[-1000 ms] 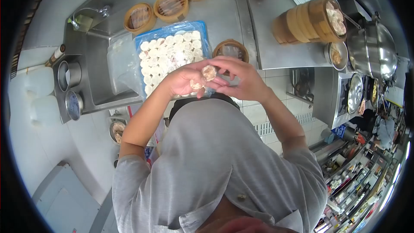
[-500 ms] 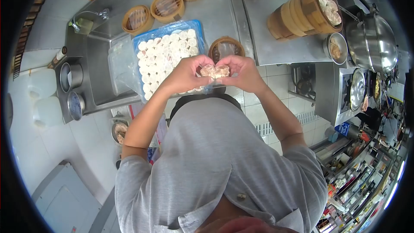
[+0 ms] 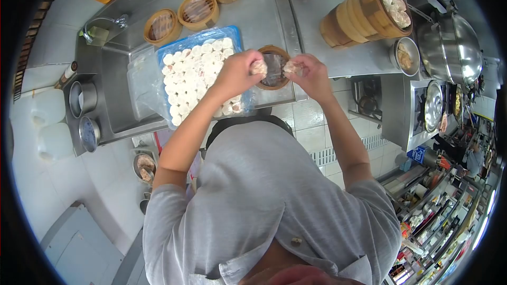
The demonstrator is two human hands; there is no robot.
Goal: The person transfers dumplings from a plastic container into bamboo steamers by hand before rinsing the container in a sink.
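Note:
My left hand [image 3: 237, 74] is closed on a pale, meat-filled dumpling [image 3: 258, 67], pinched between thumb and fingers. Another such dumpling [image 3: 291, 67] sits in the grip of my right hand [image 3: 311, 76]. Between and just below the hands is a round bamboo steamer basket [image 3: 285, 53] with a sheet of clear film inside. Close to my left wrist lies a blue tray [image 3: 238, 36], lined with plastic and filled with rows of white dumplings [image 3: 193, 74].
Several bamboo steamers [image 3: 198, 11] stand at the back of the steel counter. On the right are stacked steamers [image 3: 354, 21] topped with dumplings, a metal bowl [image 3: 405, 55] and a large steel pot [image 3: 449, 47]. A sink [image 3: 119, 84] is at left.
My hands have moved apart and slightly up, each with one dumpling. Before, the two dumplings were held side by side. The steamer basket now shows between the hands.

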